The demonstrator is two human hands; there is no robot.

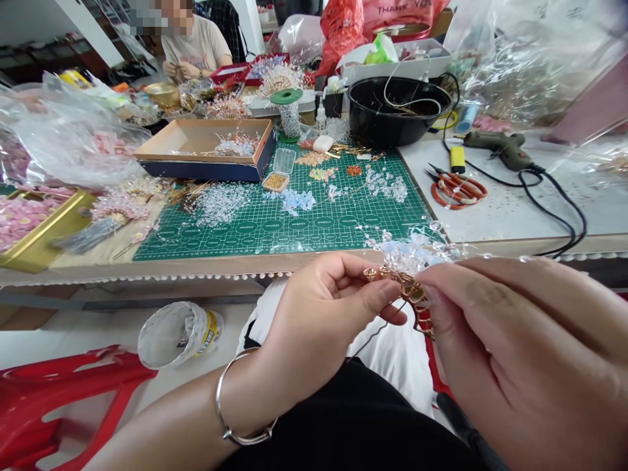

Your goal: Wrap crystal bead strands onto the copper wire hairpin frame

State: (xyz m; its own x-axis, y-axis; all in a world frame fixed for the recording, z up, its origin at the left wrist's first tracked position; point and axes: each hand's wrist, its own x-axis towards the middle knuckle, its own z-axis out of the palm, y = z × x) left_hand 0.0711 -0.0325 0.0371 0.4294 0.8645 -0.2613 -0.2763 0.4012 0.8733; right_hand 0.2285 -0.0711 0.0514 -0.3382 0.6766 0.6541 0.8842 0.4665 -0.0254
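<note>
Above my lap I hold a beaded hair ornament (415, 252) with a gold-coloured metal base, clear beads and pale blue petals. My left hand (324, 320) pinches the gold base at its left end between thumb and fingers. At the other side, my right hand (524, 340) is closed on the ornament, its thumb and forefinger against the beads. The right fingertips hide part of the base. A thin dark wire (375, 333) hangs below the ornament. On the green cutting mat (235, 237) beyond lie pale blue petals (297, 201) and clear beads (223, 203).
A shallow box (201, 169) and a black basin (392, 121) stand behind. To the right lie red-handled pliers (458, 190) and a glue gun (505, 149) with a looping cord. A white bucket (167, 337) and red stool (73, 399) are below. A person (196, 42) sits opposite.
</note>
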